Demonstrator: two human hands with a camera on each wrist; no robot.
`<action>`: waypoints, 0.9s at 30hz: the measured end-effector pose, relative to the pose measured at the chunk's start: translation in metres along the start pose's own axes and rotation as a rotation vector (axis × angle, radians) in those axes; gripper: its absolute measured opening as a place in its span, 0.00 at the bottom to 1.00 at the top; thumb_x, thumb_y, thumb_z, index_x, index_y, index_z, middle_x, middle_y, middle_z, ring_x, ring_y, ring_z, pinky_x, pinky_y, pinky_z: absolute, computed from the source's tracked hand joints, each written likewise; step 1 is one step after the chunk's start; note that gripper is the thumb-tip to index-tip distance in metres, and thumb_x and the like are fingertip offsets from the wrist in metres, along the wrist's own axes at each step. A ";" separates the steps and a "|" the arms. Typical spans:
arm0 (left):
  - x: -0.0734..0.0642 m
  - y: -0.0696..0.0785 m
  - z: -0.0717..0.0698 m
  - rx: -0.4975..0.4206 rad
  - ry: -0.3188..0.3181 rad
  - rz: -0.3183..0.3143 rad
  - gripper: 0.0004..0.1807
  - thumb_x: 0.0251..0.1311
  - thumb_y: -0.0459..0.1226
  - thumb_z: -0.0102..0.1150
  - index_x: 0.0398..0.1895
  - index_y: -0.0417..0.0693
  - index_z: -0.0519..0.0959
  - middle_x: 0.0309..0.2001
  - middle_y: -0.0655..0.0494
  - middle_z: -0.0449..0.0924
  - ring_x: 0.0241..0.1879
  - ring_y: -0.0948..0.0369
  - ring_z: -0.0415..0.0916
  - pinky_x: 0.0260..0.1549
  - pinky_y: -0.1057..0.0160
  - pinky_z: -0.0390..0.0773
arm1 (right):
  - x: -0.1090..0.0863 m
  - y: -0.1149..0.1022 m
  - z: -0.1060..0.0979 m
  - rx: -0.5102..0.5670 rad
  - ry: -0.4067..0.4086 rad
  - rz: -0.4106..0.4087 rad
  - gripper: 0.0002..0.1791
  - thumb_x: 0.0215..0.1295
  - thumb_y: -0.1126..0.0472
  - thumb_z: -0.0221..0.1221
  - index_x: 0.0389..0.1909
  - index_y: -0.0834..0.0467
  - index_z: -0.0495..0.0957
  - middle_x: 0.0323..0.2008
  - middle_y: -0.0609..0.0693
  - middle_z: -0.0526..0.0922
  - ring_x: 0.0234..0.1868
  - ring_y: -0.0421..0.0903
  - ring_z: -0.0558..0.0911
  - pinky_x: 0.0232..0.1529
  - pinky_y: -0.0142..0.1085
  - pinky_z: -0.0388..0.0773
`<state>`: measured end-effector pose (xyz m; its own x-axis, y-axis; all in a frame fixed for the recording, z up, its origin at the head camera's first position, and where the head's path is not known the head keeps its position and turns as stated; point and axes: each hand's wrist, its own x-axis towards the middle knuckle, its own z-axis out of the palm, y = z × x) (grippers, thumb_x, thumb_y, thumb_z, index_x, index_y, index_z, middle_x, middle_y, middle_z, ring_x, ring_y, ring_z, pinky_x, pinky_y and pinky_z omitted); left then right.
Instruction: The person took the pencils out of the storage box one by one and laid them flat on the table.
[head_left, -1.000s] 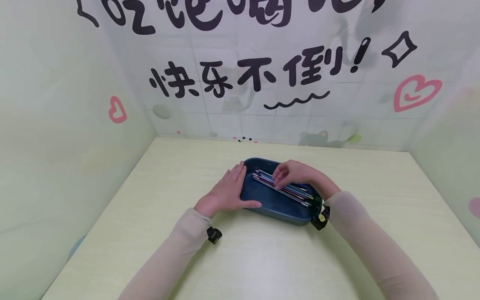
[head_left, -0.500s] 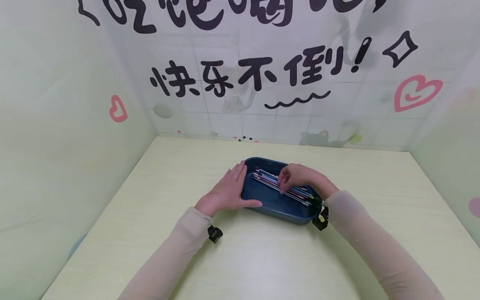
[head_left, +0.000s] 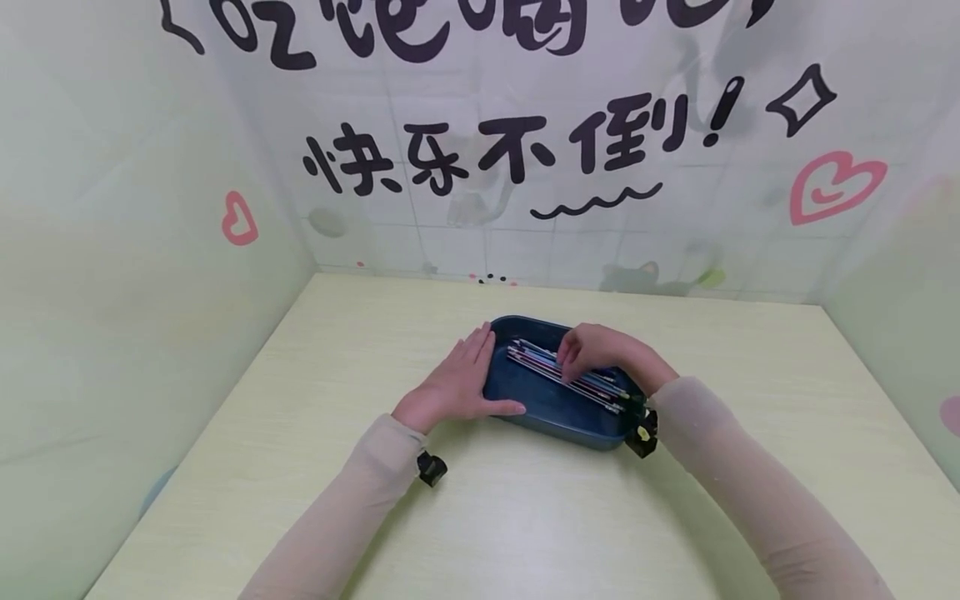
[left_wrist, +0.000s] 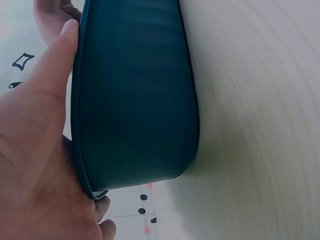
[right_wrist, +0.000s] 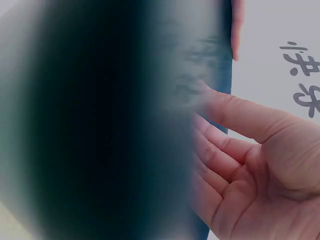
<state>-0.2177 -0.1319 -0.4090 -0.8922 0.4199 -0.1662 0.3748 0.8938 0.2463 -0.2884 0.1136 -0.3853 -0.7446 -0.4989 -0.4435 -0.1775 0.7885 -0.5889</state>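
Observation:
A dark blue-green tray stands on the table, with a bundle of slim pencils lying slantwise inside. My left hand rests at the tray's left end, fingers straight along its edge and thumb over the near rim. From below, the left wrist view has this palm beside the tray's outer wall. Over the pencils, my right hand reaches down with bent fingers, fingertips right at the bundle. The tray's blurred wall hides those fingertips in the right wrist view, where the thumb shows; I cannot tell whether they pinch a pencil.
The pale wooden table extends around the tray. Behind it rises a white wall sheet with black lettering and pink hearts. Small black wrist cameras sit under both sleeves, the right one close against the tray's right end.
My right hand has shifted slightly right along the pencils, and its fingers have drawn closer together. The left hand and the tray have stayed in place.

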 end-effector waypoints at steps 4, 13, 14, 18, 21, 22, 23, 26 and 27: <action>0.000 0.000 0.000 -0.002 -0.006 -0.005 0.68 0.53 0.73 0.55 0.80 0.39 0.36 0.82 0.47 0.27 0.82 0.52 0.30 0.80 0.52 0.39 | 0.002 0.002 0.003 -0.013 0.004 0.011 0.12 0.64 0.62 0.67 0.44 0.63 0.80 0.39 0.54 0.87 0.37 0.44 0.84 0.48 0.40 0.83; -0.001 0.001 0.001 -0.018 0.006 -0.008 0.68 0.53 0.73 0.56 0.80 0.39 0.36 0.82 0.47 0.28 0.82 0.52 0.31 0.80 0.52 0.40 | 0.004 0.012 0.015 -0.054 0.063 -0.030 0.12 0.58 0.64 0.70 0.40 0.61 0.80 0.32 0.51 0.86 0.32 0.42 0.82 0.42 0.36 0.80; -0.001 0.001 0.001 -0.016 0.005 -0.008 0.68 0.53 0.73 0.56 0.80 0.39 0.36 0.82 0.47 0.28 0.82 0.52 0.31 0.80 0.52 0.40 | 0.004 0.012 0.017 -0.065 0.074 -0.043 0.12 0.57 0.64 0.71 0.39 0.61 0.80 0.31 0.51 0.86 0.31 0.41 0.82 0.41 0.35 0.80; -0.001 0.001 0.002 -0.016 0.010 -0.006 0.68 0.53 0.73 0.56 0.80 0.39 0.37 0.82 0.47 0.29 0.82 0.52 0.31 0.80 0.52 0.40 | 0.004 0.013 0.023 -0.112 0.118 -0.072 0.12 0.54 0.67 0.72 0.36 0.59 0.79 0.28 0.49 0.85 0.29 0.41 0.80 0.35 0.33 0.80; -0.001 0.001 0.001 -0.018 0.008 -0.009 0.68 0.52 0.73 0.56 0.80 0.40 0.36 0.82 0.47 0.28 0.82 0.52 0.31 0.80 0.52 0.40 | 0.002 0.012 0.027 -0.145 0.141 -0.085 0.12 0.53 0.69 0.72 0.35 0.59 0.79 0.28 0.49 0.84 0.29 0.41 0.80 0.34 0.33 0.80; -0.001 0.001 0.001 -0.019 0.009 -0.009 0.68 0.52 0.73 0.57 0.80 0.40 0.36 0.82 0.47 0.29 0.82 0.52 0.31 0.80 0.52 0.41 | 0.002 0.011 0.028 -0.155 0.147 -0.086 0.12 0.53 0.69 0.72 0.35 0.58 0.79 0.28 0.49 0.84 0.29 0.41 0.80 0.35 0.33 0.80; -0.002 0.001 0.001 -0.021 0.008 -0.010 0.69 0.52 0.73 0.57 0.80 0.40 0.36 0.82 0.47 0.28 0.82 0.52 0.31 0.80 0.53 0.40 | 0.001 0.010 0.030 -0.168 0.150 -0.087 0.12 0.54 0.69 0.72 0.35 0.58 0.79 0.28 0.48 0.84 0.29 0.41 0.80 0.35 0.33 0.80; -0.003 0.001 0.000 -0.025 0.006 -0.009 0.69 0.52 0.73 0.57 0.80 0.40 0.36 0.82 0.47 0.28 0.82 0.52 0.31 0.80 0.53 0.40 | 0.000 0.007 0.034 -0.211 0.151 -0.096 0.12 0.54 0.67 0.72 0.35 0.57 0.78 0.29 0.48 0.84 0.30 0.41 0.80 0.36 0.34 0.81; -0.003 0.001 0.000 -0.024 0.004 -0.009 0.69 0.52 0.73 0.56 0.80 0.40 0.36 0.82 0.48 0.27 0.82 0.52 0.30 0.80 0.53 0.40 | -0.001 0.006 0.035 -0.220 0.150 -0.097 0.12 0.55 0.67 0.72 0.35 0.56 0.78 0.29 0.48 0.84 0.30 0.42 0.80 0.36 0.34 0.81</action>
<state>-0.2144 -0.1321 -0.4083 -0.8967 0.4109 -0.1646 0.3603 0.8936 0.2678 -0.2666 0.1064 -0.4123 -0.8011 -0.5300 -0.2780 -0.3757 0.8069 -0.4559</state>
